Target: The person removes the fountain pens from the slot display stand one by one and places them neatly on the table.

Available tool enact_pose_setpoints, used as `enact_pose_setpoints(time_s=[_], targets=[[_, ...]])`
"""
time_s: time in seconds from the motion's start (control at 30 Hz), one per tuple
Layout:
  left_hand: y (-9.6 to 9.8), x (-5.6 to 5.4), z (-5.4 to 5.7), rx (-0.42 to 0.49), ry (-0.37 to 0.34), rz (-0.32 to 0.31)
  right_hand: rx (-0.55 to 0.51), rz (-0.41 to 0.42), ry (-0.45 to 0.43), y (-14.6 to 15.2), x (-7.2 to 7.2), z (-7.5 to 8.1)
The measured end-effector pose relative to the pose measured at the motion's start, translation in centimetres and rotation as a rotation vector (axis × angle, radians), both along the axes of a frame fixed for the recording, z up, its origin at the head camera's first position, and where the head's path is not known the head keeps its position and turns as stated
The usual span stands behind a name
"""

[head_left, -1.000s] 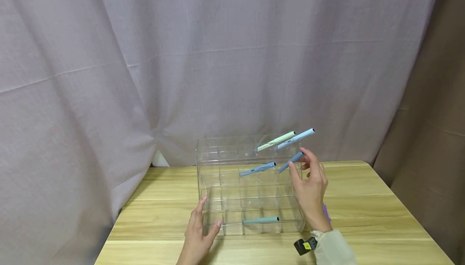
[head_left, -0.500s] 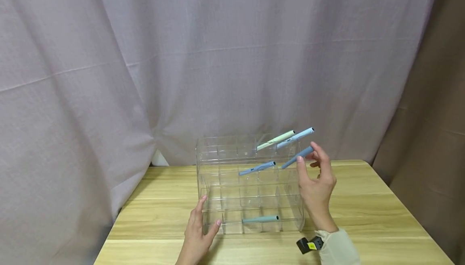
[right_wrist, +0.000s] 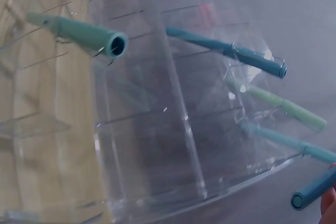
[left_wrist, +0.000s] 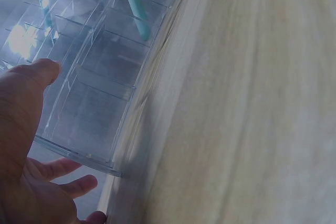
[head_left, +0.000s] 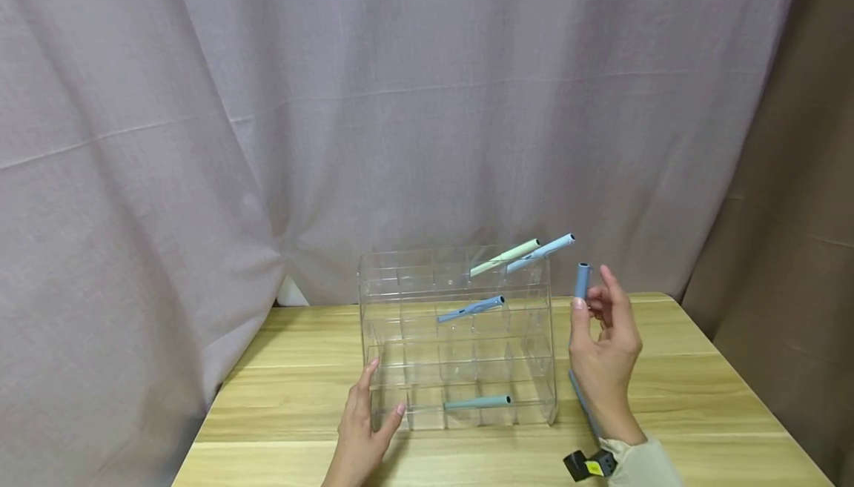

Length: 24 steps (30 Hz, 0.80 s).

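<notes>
Currently, my right hand (head_left: pixel 606 353) grasps one blue pen (head_left: pixel 583 281), thumb pressed to the smooth barrel. The pen is nearly upright, its round dark end uppermost, off the right edge of the clear plastic rack (head_left: pixel 425 357) and apart from it. My left hand (head_left: pixel 362 420) rests at the rack's lower left edge: thumb before the front, fingers beside the outer wall, relaxed and unclenched; how firmly they press, I cannot tell.

The rack is a rigid, glossy, transparent unit of stacked rows with thin dividers. Its lowest row counts five compartments.

Pens in the rack: four, all slim cylinders, each leaning out of the front toward the right edge.
- Top row, near the upper right corner: two, one pale green pen (head_left: pixel 505 257) and one light-blue pen (head_left: pixel 541 253), side by side.
- Below these, inboard of the right edge: one mid-blue pen (head_left: pixel 471 309).
- Lowest row, near the bottom edge: one teal pen (head_left: pixel 477 402), seated in the third compartment from the left edge.

One wood-grain table (head_left: pixel 707 398) carries the rack. A slender blue item (head_left: pixel 582 398) shows partly behind my right wrist; its type is unclear. One black device (head_left: pixel 587 465) with a yellow label sits at my pale sleeve (head_left: pixel 643 463). Beyond the table's rear edge hangs one folded grey curtain (head_left: pixel 427 101) of woven cloth.
</notes>
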<state>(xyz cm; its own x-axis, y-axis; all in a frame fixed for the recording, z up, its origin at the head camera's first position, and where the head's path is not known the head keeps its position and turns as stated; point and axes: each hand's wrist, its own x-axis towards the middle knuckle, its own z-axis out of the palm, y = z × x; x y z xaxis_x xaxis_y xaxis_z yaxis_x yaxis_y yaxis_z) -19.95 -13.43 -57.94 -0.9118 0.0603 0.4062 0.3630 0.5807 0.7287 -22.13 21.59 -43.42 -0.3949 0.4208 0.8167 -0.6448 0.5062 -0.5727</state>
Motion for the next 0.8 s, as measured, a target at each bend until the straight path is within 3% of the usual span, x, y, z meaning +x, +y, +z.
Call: enact_pose_setpoints(time_s=[0.17,0.53,0.8], targets=[[0.0,0.0,0.0,-0.001,-0.005,-0.002,-0.020,-0.064,-0.070,0.7,0.5,-1.1],[0.0,0.0,0.0,-0.009,0.009,0.003,-0.019,-0.154,-0.113,2.8,1.3,-4.0],[0.0,0.1,0.0,-0.007,0.001,0.004,-0.001,-0.172,-0.252,4.4,2.4,-5.9]])
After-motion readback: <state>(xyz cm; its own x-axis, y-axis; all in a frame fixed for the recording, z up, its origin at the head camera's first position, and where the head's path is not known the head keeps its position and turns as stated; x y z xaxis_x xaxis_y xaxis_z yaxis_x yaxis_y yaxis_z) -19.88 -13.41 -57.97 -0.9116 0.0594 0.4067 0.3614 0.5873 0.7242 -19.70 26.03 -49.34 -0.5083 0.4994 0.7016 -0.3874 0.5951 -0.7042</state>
